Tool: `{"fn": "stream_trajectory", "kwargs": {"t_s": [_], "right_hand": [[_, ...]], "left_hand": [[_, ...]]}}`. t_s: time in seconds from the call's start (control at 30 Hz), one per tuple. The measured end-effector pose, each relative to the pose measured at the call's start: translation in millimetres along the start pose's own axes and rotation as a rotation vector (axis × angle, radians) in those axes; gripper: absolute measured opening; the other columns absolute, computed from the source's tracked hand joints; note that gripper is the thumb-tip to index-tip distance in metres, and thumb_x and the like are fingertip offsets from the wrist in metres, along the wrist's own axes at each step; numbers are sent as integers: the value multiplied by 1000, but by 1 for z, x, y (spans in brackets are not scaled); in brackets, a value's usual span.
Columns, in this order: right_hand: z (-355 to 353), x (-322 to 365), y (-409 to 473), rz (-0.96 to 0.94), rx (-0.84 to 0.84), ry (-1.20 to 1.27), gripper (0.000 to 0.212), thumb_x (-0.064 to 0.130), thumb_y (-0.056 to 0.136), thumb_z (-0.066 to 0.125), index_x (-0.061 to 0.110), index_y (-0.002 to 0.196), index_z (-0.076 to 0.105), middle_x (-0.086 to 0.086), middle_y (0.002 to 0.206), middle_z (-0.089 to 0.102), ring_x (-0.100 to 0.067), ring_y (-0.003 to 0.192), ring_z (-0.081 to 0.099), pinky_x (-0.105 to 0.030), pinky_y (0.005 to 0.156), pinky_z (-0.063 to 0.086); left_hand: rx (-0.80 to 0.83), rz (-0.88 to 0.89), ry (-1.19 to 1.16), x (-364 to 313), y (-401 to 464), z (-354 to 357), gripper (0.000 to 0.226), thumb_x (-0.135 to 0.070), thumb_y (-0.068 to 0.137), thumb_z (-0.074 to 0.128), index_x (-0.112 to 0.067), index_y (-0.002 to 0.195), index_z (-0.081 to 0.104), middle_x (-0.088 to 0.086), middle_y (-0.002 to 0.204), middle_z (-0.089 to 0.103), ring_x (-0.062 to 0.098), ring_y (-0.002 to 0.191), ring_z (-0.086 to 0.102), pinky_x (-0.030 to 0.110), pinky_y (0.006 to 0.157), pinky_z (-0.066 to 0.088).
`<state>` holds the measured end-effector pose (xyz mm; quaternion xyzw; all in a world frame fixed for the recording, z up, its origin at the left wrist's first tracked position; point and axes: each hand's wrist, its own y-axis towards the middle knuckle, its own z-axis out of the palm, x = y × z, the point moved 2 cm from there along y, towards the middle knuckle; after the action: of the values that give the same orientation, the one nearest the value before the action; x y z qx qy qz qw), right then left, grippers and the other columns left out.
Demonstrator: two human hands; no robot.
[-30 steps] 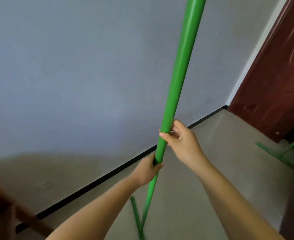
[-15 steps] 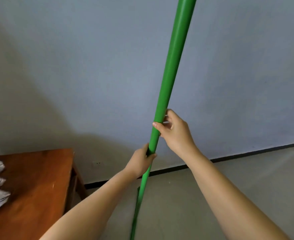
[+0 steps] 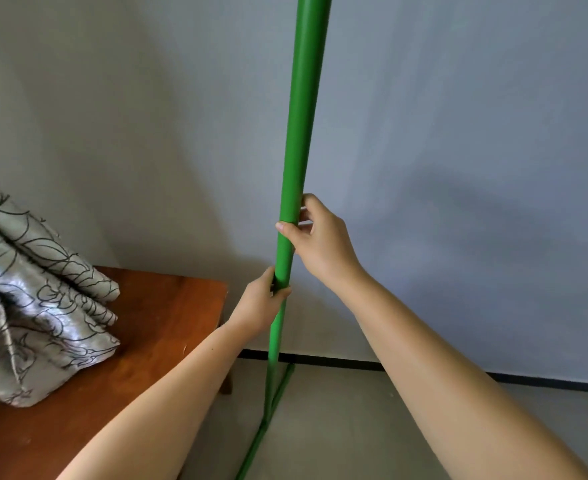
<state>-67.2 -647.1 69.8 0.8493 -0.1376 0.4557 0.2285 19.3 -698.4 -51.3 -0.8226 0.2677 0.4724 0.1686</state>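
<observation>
Pole (image 3: 299, 133) steeper now; right hand (image 3: 320, 244) above left hand (image 3: 258, 310)

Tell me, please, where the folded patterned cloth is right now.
The folded patterned cloth lies at the far left of the head view, on the wooden table, left of the green pole.

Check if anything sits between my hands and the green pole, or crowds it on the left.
Nothing visible does. The left hand and right hand both grip the green pole directly, left below right. The wooden table with folded cloth stands to its left, apart from the pole.
</observation>
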Motion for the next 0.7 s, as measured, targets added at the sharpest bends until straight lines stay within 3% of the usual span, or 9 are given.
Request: {"fn": "stream_trajectory", "kwargs": {"t_s": [0.27, 0.53, 0.7], "right_hand": [[14, 2, 17, -83, 82, -17, 22, 24, 80, 62, 15, 99, 53, -2, 92, 66, -20, 79, 65, -34, 73, 54], [10, 2, 14, -113, 112, -19, 24, 25, 81, 61, 17, 101, 51, -2, 95, 65, -21, 83, 64, -35, 74, 53], [8, 0, 6, -39, 138, 59, 36, 25, 82, 60, 19, 115, 46, 0, 103, 59, -20, 92, 62, -40, 84, 52]], "left_hand": [[6, -4, 40, 15, 9, -15, 21, -20, 86, 53, -14, 106, 49, 8, 105, 64, 15, 95, 56, 28, 81, 41], [31, -4, 56, 13, 6, -14, 23, -21, 86, 52, -17, 108, 47, 6, 107, 64, 18, 98, 58, 30, 84, 44], [23, -45, 73, 7, 1, -11, 24, -21, 88, 50, -13, 110, 45, 13, 106, 62, 23, 96, 58, 32, 82, 44]]}}
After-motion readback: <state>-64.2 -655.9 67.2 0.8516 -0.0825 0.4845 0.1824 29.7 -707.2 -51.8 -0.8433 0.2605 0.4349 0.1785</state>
